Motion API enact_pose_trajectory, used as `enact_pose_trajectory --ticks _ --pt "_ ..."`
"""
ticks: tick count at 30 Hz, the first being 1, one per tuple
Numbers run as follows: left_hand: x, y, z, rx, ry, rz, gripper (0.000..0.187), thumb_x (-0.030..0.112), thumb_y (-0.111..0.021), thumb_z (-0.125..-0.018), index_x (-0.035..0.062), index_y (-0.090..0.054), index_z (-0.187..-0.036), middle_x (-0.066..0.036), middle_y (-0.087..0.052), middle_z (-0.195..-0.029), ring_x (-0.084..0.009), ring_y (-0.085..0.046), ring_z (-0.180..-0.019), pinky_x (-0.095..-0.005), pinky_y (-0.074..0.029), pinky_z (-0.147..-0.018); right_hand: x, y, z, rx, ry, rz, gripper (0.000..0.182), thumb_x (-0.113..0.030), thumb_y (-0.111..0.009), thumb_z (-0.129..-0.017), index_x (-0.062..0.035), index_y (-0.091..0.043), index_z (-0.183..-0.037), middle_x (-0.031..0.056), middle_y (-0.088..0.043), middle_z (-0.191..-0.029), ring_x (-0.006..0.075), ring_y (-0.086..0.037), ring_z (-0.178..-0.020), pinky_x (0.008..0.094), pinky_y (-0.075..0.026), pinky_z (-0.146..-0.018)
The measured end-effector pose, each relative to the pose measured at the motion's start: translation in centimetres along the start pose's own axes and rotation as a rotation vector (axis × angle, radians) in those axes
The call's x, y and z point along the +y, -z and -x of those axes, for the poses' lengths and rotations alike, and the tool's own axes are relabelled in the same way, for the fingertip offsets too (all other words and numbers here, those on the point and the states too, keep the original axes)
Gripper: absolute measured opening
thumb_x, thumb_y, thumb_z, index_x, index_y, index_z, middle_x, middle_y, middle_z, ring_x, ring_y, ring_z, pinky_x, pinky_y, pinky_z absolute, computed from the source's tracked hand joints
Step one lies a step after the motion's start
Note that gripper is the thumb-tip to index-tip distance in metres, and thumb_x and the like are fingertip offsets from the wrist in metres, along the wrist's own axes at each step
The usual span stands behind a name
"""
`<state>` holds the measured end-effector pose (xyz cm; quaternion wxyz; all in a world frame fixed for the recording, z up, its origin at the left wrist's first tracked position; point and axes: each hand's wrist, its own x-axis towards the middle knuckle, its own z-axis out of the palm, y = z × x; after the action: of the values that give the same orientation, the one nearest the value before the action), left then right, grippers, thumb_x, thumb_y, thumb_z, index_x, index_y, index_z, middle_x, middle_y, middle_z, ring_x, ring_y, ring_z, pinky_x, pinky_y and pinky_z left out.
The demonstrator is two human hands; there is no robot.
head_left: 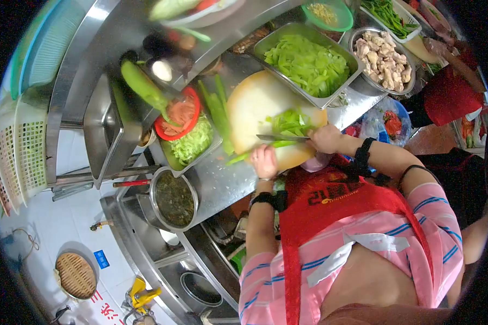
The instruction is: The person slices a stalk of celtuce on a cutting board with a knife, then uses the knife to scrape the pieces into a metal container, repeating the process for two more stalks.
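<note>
My right hand (326, 139) is wrapped round the handle of a knife (282, 138), whose blade lies over the round cutting board (246, 105). My left hand (264, 161) presses on a long green stalk (282, 144), celery-like, at the board's near edge; its fingertips are bent beside the blade. Cut green pieces (290, 122) are heaped just beyond the knife. Left of the board lie more long green stalks (218, 116). Behind it stands a steel tray (354, 66) full of sliced green vegetable (309, 65).
Right of the tray is a steel bowl of chopped meat (382, 59). On the left stand a red-rimmed bowl (192, 127), a tray of pale green shreds (192, 143) and a pot of dark food (173, 200). Another person's red clothing (453, 95) shows at upper right.
</note>
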<state>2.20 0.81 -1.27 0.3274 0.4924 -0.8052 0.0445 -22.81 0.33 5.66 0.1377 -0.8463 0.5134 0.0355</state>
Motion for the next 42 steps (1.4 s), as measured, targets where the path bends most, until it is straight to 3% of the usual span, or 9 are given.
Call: enact_pose_trajectory --ticks 11,14,20,22,26,28,31,37,42 --pt "0.0 0.0 -0.1 0.056 -0.015 0.040 0.015 0.012 -0.059 -0.076 0.0086 -0.054 -0.090 -0.008 -0.051 -0.094 -0.0291 -0.048 -0.089 -0.0400 -0.035 -0.081 -0.7 0.7 0.0 0.034 0.018 0.000 0.034 -0.037 -0.046 -0.084 -0.0037 -0.054 -0.082 0.0133 -0.057 -0.057 0.0313 -0.058 -0.050 0.0431 -0.045 -0.046" --pt "0.0 -0.3 -0.1 0.063 -0.009 0.035 0.015 0.012 -0.059 -0.076 0.0083 -0.054 -0.089 -0.008 -0.052 -0.094 -0.0291 -0.048 -0.089 -0.0400 -0.035 -0.081 -0.9 3.4 0.1 -0.143 0.009 -0.033 0.023 -0.023 -0.048 -0.078 -0.0039 -0.054 -0.089 0.0140 -0.062 -0.069 0.0311 -0.062 -0.064 0.0437 -0.048 -0.054" --pt "-0.1 -0.2 -0.3 0.065 -0.012 0.025 0.014 0.013 -0.060 -0.077 0.0080 -0.054 -0.089 -0.009 -0.052 -0.095 -0.0287 -0.048 -0.089 -0.0406 -0.035 -0.080 -1.0 1.5 -0.7 -0.144 -0.030 -0.039 0.024 -0.026 -0.046 -0.082 -0.0045 -0.054 -0.090 0.0142 -0.062 -0.072 0.0311 -0.062 -0.066 0.0432 -0.048 -0.056" --pt "0.1 -0.1 0.0 0.062 -0.018 0.018 0.014 0.014 -0.060 -0.076 0.0081 -0.054 -0.088 -0.009 -0.052 -0.095 -0.0286 -0.048 -0.089 -0.0407 -0.035 -0.080 -0.7 2.3 -0.3 -0.014 0.006 -0.049 0.034 -0.038 -0.049 -0.082 -0.0042 -0.055 -0.080 0.0143 -0.058 -0.058 0.0314 -0.059 -0.053 0.0427 -0.046 -0.048" --pt "0.2 -0.3 0.3 0.070 -0.010 0.033 0.014 0.014 -0.060 -0.076 0.0079 -0.053 -0.087 -0.009 -0.052 -0.095 -0.0284 -0.048 -0.088 -0.0408 -0.035 -0.079 -1.3 0.9 -0.2 0.046 0.016 -0.036 0.035 -0.039 -0.048 -0.082 -0.0047 -0.054 -0.079 0.0142 -0.058 -0.058 0.0314 -0.059 -0.052 0.0427 -0.046 -0.048" --pt "-0.2 -0.4 -0.2 0.079 -0.026 0.029 0.014 0.013 -0.060 -0.076 0.0079 -0.053 -0.087 -0.009 -0.052 -0.095 -0.0285 -0.048 -0.088 -0.0408 -0.035 -0.079 -1.8 1.2 -1.0 -0.160 -0.040 -0.014 0.032 -0.034 -0.042 -0.086 -0.0057 -0.053 -0.094 0.0135 -0.063 -0.072 0.0309 -0.062 -0.067 0.0443 -0.048 -0.059" --pt "-0.2 -0.2 0.2 0.029 0.000 0.026 0.014 0.013 -0.060 -0.076 0.0075 -0.053 -0.086 -0.009 -0.052 -0.096 -0.0288 -0.048 -0.088 -0.0412 -0.035 -0.079 -1.8 3.6 -0.6 -0.218 -0.040 -0.020 0.032 -0.035 -0.042 -0.086 -0.0057 -0.053 -0.096 0.0130 -0.063 -0.072 0.0307 -0.062 -0.067 0.0438 -0.049 -0.059" --pt "-0.6 -0.1 0.0 0.056 -0.030 0.029 0.015 0.014 -0.061 -0.076 0.0073 -0.054 -0.088 -0.010 -0.053 -0.098 -0.0296 -0.048 -0.090 -0.0414 -0.035 -0.081 -2.1 0.5 -1.0 -0.063 -0.057 -0.030 0.034 -0.038 -0.044 -0.084 -0.0068 -0.056 -0.088 0.0132 -0.062 -0.071 0.0308 -0.062 -0.066 0.0430 -0.049 -0.057" --pt "-2.1 2.2 -0.3 -0.136 0.119 -0.041 0.024 0.022 -0.059 -0.077 0.0092 -0.056 -0.097 -0.009 -0.053 -0.100 -0.0289 -0.046 -0.096 -0.0414 -0.031 -0.088 -0.7 2.7 0.0 -0.103 -0.090 -0.070 0.034 -0.038 -0.045 -0.084 -0.0062 -0.056 -0.085 0.0140 -0.062 -0.072 0.0316 -0.062 -0.066 0.0435 -0.048 -0.058"
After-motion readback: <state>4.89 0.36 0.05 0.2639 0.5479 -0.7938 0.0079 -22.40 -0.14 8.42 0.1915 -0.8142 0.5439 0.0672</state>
